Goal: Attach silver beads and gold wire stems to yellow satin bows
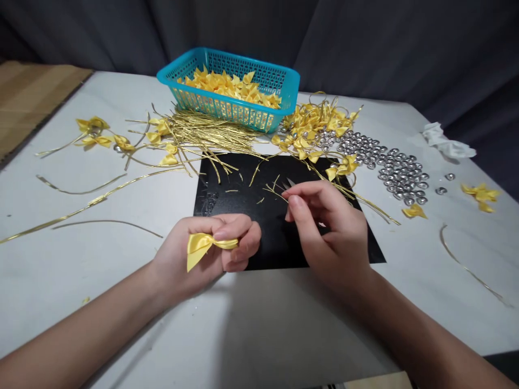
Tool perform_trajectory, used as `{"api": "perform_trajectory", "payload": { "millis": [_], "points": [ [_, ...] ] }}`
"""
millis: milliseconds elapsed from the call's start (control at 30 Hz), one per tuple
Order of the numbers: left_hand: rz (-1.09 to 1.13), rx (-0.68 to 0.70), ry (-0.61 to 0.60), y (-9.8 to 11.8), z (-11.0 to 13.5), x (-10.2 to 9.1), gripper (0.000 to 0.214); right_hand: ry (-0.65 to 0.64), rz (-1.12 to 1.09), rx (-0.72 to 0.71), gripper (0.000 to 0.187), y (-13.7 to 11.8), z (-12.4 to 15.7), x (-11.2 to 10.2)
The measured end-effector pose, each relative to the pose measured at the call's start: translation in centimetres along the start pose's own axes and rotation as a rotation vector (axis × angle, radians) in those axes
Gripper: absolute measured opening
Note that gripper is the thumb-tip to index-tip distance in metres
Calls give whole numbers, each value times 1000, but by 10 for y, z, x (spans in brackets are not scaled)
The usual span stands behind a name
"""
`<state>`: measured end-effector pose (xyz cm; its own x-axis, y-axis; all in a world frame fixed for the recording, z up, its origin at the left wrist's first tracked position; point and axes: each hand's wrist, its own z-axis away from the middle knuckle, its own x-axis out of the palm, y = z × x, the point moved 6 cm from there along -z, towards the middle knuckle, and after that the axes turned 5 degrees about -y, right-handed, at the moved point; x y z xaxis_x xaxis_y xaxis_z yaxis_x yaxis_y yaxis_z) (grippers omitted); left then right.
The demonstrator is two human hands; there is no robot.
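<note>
White desk (pixel 259 324) before dark curtains. At the black mat's (pixel 243 205) near-left corner, the left hand (pixel 194 259) pinches a yellow satin bow (pixel 200 246). It looks light, soft and slippery, probably best gripped at its knot. Over the mat, the right hand (pixel 328 232) is closed, pinching a gold wire (pixel 274 192).

No legible text, label or number anywhere

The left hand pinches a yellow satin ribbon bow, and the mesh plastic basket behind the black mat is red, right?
No: the head view shows the mesh plastic basket is blue. The left hand does pinch a yellow satin ribbon bow.
</note>
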<state>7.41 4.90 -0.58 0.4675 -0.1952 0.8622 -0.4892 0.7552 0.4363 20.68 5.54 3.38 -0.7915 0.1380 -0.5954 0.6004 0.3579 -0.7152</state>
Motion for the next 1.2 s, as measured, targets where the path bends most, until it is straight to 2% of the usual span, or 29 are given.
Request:
{"api": "perform_trajectory", "payload": {
  "millis": [200, 700, 867, 1033, 1200],
  "points": [
    [-17, 20, -25, 1, -1, 1, 21, -8, 5, -7, 9, 0, 0, 1],
    [66, 23, 45, 0, 0, -3, 18, -14, 19, 7, 9, -1, -1, 0],
    [-91, 86, 103, 5, -1, -6, 16, -6, 27, 13, 8, -1, -1, 0],
    [-235, 124, 81, 7, 0, -5, 17, -9, 19, 12, 8, -1, -1, 0],
    [-396, 203, 130, 15, 2, -6, 17, -6, 16, 17, 9, 0, -1, 0]
  ]
}}
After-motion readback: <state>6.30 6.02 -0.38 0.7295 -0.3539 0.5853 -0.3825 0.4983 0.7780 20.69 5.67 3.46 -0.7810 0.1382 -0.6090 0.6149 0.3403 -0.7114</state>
